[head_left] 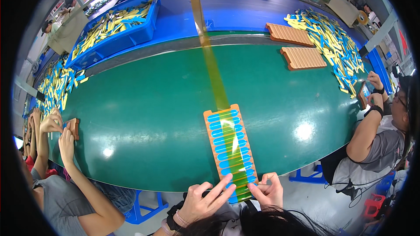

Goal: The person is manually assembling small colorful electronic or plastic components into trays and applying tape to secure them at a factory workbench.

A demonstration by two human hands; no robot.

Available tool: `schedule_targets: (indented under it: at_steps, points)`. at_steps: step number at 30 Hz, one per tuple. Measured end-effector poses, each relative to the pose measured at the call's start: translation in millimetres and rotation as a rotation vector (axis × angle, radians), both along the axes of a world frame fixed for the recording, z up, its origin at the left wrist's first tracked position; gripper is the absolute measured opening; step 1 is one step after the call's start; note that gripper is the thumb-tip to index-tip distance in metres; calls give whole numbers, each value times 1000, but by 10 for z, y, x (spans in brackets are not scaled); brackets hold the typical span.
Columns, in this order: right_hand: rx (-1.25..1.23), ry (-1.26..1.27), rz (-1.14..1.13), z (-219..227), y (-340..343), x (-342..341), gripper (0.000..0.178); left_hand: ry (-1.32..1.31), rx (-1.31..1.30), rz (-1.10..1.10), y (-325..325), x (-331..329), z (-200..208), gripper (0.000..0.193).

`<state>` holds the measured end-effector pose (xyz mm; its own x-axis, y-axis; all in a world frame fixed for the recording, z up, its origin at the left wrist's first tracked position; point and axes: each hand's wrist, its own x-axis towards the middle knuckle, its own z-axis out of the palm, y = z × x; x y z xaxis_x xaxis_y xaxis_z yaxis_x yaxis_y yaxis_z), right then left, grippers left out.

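Note:
A brown grooved tray (210, 137) lies lengthwise in front of me on the green tabletop, with several blue flat strips with rounded ends (222, 148) in its grooves. Down its middle, over the strips, runs clear yellow tape (214, 70), stretched from beyond the far edge of the table. My left hand (202, 203) has its fingers stretched out, index and middle fingertips on the near left part of the tray. At the near right edge my right hand (269, 191) grips the tray, thumb on top by the tape and fingers curled at the side.
Two brown grooved trays (305, 58) lie at the far right beside a pile of yellow and blue strips (334, 39). A blue bin (148, 28) of strips stands far left, with another pile (57, 78) near it. Co-workers sit at left (98, 205) and right (372, 135), handling trays.

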<state>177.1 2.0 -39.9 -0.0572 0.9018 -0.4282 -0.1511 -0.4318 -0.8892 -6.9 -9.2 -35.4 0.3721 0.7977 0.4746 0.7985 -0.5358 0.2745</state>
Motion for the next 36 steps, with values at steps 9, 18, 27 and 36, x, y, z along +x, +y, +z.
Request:
schedule_targets:
  at_steps: [9,18,27,36]
  points:
    - [4,24,-59,-6,-8,-2,32,303,-31,-258,49,-118,33,40]
    - [68,-350,116,71,42,129,22,228,15,-185,52,-81,-49,38]
    - [480,-559,505,606,486,-94,30,419,54,-290,50,-50,223,37]
    - [602,-749,651,689,502,-219,40,-110,-245,-105,571,-240,623,9]
